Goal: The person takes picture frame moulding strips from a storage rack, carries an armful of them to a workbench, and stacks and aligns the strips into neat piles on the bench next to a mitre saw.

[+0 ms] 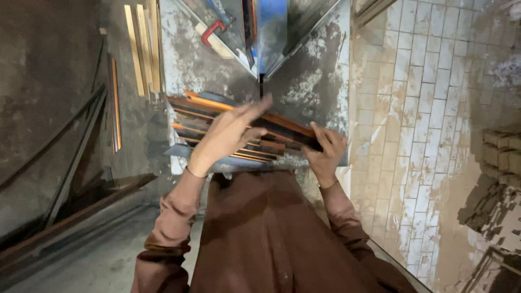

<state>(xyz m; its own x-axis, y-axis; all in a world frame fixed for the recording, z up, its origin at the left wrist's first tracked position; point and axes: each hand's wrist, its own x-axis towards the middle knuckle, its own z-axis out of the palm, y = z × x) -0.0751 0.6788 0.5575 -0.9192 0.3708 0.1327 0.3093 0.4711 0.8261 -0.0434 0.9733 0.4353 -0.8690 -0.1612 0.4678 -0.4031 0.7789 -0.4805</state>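
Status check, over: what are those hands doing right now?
Left hand open, flat over wooden strips. Right hand gripping the stack's end. Worn metal table beneath. Nothing blocking.

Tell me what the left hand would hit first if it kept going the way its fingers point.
Probably the worn metal table surface beyond the stack of flat strips the left hand lies over. Depth is unclear; it may simply slide along the strips.
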